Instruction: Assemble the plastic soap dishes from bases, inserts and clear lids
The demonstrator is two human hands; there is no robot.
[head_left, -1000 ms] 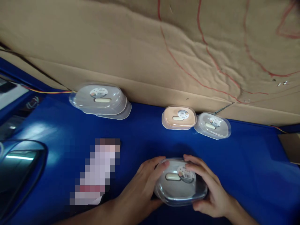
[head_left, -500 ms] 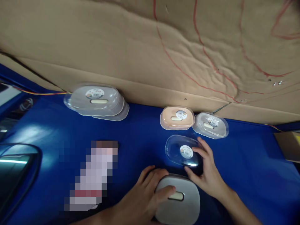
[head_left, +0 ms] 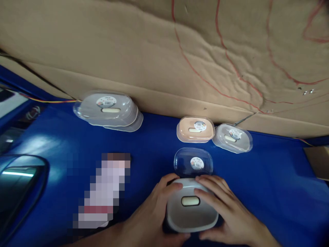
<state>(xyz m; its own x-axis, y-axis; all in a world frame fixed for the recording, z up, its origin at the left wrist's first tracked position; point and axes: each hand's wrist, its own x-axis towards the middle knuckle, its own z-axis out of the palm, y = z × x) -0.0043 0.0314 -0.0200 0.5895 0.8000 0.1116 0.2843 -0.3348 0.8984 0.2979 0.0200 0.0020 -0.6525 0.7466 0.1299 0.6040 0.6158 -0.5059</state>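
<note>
Both my hands grip a grey rounded plastic container [head_left: 191, 216] with a cream oblong piece set in a dark-rimmed slot on the side facing me. My left hand [head_left: 158, 209] wraps its left side, fingers over the far edge. On the right side, my right hand [head_left: 226, 209] curls over the top and far edge, its thumb low at the near edge. Just beyond the container, a clear plastic lid [head_left: 183, 163] with a round white label lies on the blue table. Fingers hide parts of the container's sides.
At the back left, larger grey containers [head_left: 113, 118] are stacked under a clear lid. A peach lidded container [head_left: 185, 125] and a grey lidded container [head_left: 221, 135] stand near the cardboard wall [head_left: 102, 44]. A pixelated item [head_left: 106, 188] lies left on the blue table [head_left: 151, 151]; a black cable [head_left: 47, 168] curves farther left.
My right hand has let go of the clear lid and moved down to the grey container. The lid has shifted left and lies flat; the container sits slightly higher in view, now in both hands.
</note>
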